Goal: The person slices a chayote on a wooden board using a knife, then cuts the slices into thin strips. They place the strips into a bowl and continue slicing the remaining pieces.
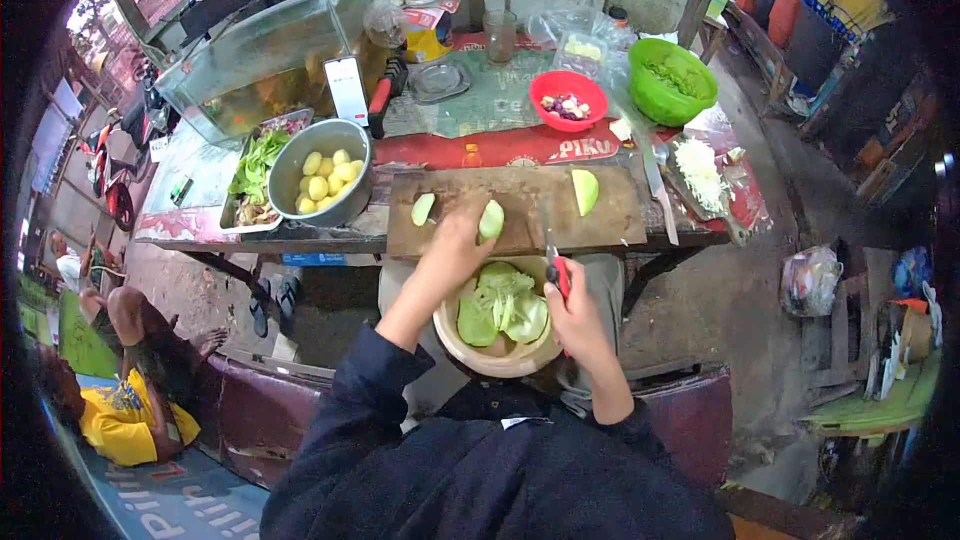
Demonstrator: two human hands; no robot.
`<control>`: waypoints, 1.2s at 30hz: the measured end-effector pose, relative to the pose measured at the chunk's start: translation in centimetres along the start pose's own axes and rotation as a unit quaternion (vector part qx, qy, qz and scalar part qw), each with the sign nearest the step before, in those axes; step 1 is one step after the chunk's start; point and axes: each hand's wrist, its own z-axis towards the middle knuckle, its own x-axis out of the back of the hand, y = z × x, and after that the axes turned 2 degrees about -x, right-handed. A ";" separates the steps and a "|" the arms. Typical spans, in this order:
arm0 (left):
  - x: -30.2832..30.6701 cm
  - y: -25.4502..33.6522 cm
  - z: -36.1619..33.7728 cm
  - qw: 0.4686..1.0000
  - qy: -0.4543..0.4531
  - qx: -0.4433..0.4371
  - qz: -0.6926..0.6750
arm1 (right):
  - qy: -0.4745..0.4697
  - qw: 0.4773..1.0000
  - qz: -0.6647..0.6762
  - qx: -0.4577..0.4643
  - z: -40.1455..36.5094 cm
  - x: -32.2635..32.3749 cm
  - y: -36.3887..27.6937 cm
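My left hand holds a pale green vegetable piece against the wooden cutting board. Wrapped around the red and black handle of a knife is my right hand, at the board's front edge, with the blade pointing away from me over the board. One green piece lies on the board left of my left hand, and a larger wedge lies on its right part. Below the board, a cream bowl holds green peels and cut slices.
Behind the board stand a red bowl and a green bowl. A metal pot of potatoes, a tray of vegetables and a phone are left; another knife lies right. A person in yellow sits at far left.
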 end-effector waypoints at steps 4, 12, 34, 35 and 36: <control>-1.0 1.5 -0.2 0.994 0.016 0.088 -0.062 | -0.048 0.992 -0.121 -0.003 1.1 -1.1 -1.3; -1.0 1.2 0.5 0.977 0.069 0.161 -0.124 | -0.064 0.975 -0.191 0.098 1.5 -1.7 -2.0; -3.0 2.1 0.1 0.977 0.181 0.113 -0.026 | -0.124 0.964 -0.236 -0.007 2.6 -1.7 -4.6; -3.0 2.2 0.1 0.976 0.175 0.125 -0.028 | -0.126 0.965 -0.229 -0.010 2.8 -1.9 -4.2; -3.0 2.4 0.0 0.976 0.167 0.138 -0.029 | -0.128 0.965 -0.230 -0.013 3.1 -2.2 -4.1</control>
